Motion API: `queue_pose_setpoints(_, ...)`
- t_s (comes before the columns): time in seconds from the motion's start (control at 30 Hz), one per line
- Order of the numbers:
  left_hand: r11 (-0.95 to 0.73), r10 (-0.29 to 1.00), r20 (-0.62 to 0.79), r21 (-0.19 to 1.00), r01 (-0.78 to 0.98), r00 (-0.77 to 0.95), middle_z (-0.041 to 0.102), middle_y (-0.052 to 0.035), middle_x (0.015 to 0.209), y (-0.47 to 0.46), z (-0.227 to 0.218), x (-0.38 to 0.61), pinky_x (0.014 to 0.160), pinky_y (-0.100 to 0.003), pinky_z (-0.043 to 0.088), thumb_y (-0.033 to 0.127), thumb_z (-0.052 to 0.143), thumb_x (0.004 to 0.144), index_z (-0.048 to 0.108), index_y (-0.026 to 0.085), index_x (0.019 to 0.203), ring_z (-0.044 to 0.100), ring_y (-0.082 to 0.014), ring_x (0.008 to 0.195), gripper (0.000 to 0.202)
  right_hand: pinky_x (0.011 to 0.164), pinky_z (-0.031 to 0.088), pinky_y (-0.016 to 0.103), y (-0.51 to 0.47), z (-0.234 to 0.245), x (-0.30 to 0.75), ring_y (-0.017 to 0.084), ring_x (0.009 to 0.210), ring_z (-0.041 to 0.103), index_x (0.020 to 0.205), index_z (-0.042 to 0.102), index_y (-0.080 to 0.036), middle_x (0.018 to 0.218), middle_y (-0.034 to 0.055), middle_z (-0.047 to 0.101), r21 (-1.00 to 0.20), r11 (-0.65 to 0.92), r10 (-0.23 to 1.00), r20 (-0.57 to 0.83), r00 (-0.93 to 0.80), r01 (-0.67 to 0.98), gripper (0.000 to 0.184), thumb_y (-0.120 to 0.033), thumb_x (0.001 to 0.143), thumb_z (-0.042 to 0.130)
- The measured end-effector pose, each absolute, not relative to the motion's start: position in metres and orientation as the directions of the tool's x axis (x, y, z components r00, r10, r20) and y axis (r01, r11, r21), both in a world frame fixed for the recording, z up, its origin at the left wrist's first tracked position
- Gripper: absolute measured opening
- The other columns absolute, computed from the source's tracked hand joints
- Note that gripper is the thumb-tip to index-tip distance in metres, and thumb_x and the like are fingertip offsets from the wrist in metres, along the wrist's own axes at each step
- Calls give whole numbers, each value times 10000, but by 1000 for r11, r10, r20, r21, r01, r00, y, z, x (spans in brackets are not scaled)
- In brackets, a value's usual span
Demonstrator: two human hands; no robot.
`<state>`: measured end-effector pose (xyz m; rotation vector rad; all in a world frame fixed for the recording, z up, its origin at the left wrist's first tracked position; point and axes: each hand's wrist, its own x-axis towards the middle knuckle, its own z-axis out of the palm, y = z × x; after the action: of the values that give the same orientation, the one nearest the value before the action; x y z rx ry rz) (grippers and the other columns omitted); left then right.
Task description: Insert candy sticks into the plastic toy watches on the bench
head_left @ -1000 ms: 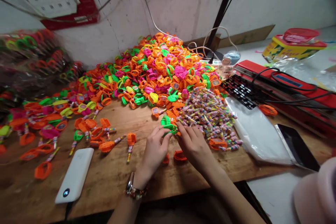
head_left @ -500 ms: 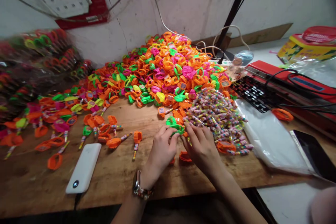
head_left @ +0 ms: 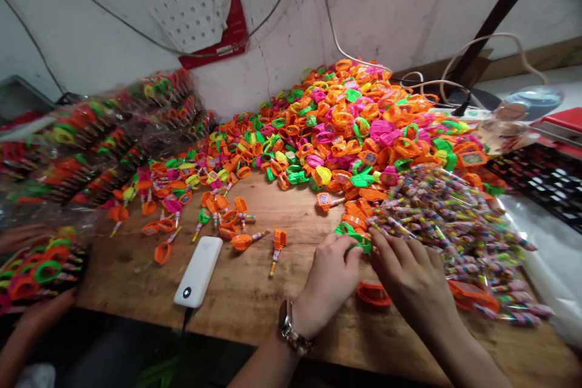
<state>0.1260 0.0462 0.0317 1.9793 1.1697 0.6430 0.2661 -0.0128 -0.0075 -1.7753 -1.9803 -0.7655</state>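
My left hand (head_left: 334,279), with a smartwatch and a beaded bracelet on its wrist, is closed on a green plastic toy watch (head_left: 352,231). Close beside it, my right hand (head_left: 407,273) has its fingers bent and drawn together at the toy watch's right end; whatever they pinch is hidden. A heap of wrapped candy sticks (head_left: 445,212) lies just beyond and to the right of my right hand. One orange toy watch (head_left: 373,294) rests on the wooden table (head_left: 182,327) between my wrists, and another orange one (head_left: 473,296) lies at the heap's near edge.
Behind is a large pile of coloured toy watches (head_left: 336,115). Several watches with candy sticks lie near a white power bank (head_left: 199,271). Bagged watches (head_left: 100,145) stand at left, where another person's hand (head_left: 40,321) holds a tray of them. A black grid (head_left: 541,176) is at right.
The view has swung left, bringing another person's hands and tray into sight. My hands stay together at the green toy watch, with little change in their pose.
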Motion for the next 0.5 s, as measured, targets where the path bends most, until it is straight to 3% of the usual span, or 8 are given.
queue_pose_setpoints(0.17,-261,894,-20,788,558,448,683,-71,869,49,25,123,810,-337,503,180,553,836,697,190,822,627,-214,846,145,713,347,344,-12,-14,270,227,798,513,1154,583,-101,913,107,644,170,161,775,588,-231,972,272,-166,918,466)
queue_pose_setpoints(0.3,-238,890,-31,819,522,455,694,-65,901,53,25,117,844,-333,492,206,559,829,703,190,854,630,-215,876,147,678,341,338,-11,-10,266,217,731,500,1038,616,-89,791,85,640,126,218,732,635,-248,968,208,-135,926,447)
queue_pose_setpoints(0.4,-183,883,-37,891,417,468,689,-70,939,57,22,113,828,-323,490,284,556,849,694,176,904,630,-209,877,184,658,344,334,-6,-9,263,207,680,500,953,627,-98,708,64,623,45,238,693,692,-202,970,160,-135,924,474)
queue_pose_setpoints(0.5,-46,898,-40,982,182,439,671,-70,1035,63,11,112,821,-299,493,386,568,860,634,189,1074,630,-189,903,299,652,371,326,6,-12,259,207,684,530,940,634,-130,713,56,635,-91,206,664,744,-71,974,131,-208,917,532)
